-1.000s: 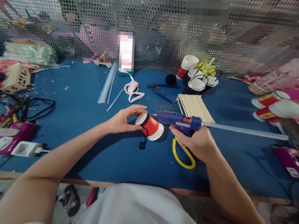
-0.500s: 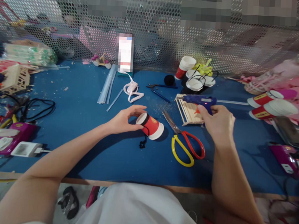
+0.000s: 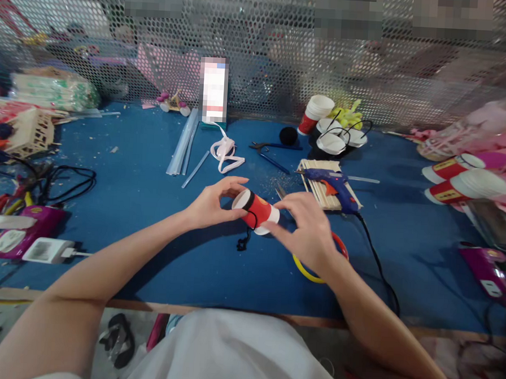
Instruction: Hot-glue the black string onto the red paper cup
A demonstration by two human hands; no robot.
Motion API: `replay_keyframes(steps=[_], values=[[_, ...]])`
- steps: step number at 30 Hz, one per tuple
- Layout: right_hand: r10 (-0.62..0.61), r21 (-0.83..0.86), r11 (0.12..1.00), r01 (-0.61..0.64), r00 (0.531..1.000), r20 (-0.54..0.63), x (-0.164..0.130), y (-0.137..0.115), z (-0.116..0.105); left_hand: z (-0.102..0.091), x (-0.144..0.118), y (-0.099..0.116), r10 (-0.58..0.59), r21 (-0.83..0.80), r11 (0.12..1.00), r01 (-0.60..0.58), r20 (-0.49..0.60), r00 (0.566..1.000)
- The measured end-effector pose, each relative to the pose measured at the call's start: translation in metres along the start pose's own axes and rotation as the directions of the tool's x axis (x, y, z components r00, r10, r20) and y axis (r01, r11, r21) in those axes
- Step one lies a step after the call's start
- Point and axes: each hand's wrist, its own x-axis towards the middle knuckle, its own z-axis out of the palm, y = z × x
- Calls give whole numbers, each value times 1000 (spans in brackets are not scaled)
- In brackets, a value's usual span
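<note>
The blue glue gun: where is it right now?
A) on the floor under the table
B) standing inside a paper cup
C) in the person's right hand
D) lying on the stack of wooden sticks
D: the glue gun lies across the wooden sticks, while the right hand and left hand both hold the red paper cup.

Left hand (image 3: 212, 204) fingers curled in a pinch, right hand (image 3: 308, 232) at its 3 o'clock, fingers spread, forearms converging

Noted on blue table (image 3: 130, 172): glue gun (image 3: 332, 185) resting on wooden sticks (image 3: 321, 187), scissors (image 3: 317, 261), ribbon (image 3: 225, 152), glue sticks (image 3: 184, 143), stacked cups (image 3: 461, 183).
</note>
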Motion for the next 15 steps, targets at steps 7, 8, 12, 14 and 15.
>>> replay_keyframes(steps=[7,8,12,14,15], values=[[-45,-70,996,50,996,78,-4,-24,18,7,-3,9,-24,142,989,28,-28,999],[-50,-38,998,53,996,77,-4,-23,17,7,-3,9,-19,162,986,24,-29,999],[14,119,993,-24,996,88,-4,-24,10,6,-3,11,-6,194,981,8,-8,1000],[107,197,970,-142,978,179,-7,-26,6,6,-3,11,-3,196,981,1,8,1000],[163,229,948,-221,955,247,-8,-27,4,7,-3,12,-1,193,981,-2,17,1000]])
